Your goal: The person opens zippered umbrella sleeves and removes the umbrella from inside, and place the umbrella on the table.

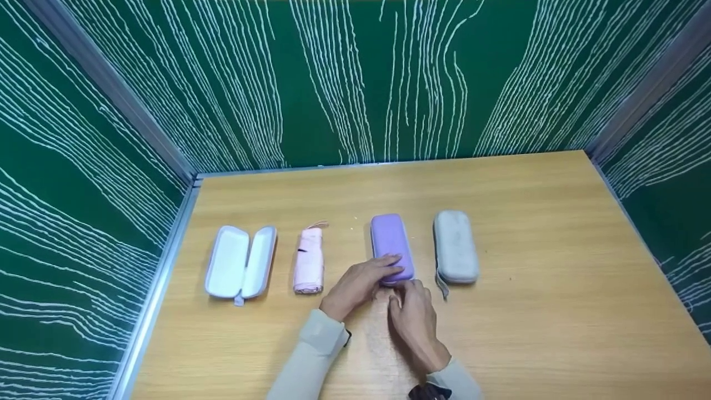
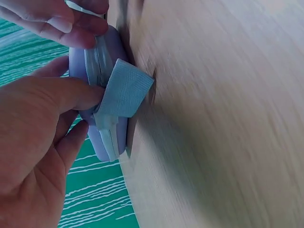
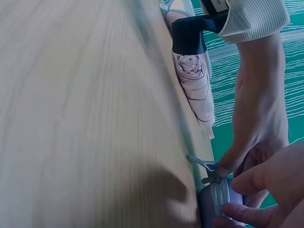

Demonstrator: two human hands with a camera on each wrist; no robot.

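Observation:
A closed purple zip case (image 1: 391,239) lies on the table. My left hand (image 1: 358,283) grips its near end, fingers over the top. In the left wrist view, my left thumb (image 2: 85,95) presses on that end beside the pale fabric pull tab (image 2: 126,90). Fingers of my right hand (image 1: 415,316) touch the near right corner along the zipper (image 3: 219,194), the thumb held apart from the case. To the right lies a closed grey zip case (image 1: 455,247). Left of the hands rests a folded pink umbrella (image 1: 309,264).
An open case with white lining (image 1: 229,261) lies at the left of the wooden table (image 1: 533,322). Green panels with white wavy lines (image 1: 322,83) stand along the back and both sides, joined by metal posts (image 1: 650,83).

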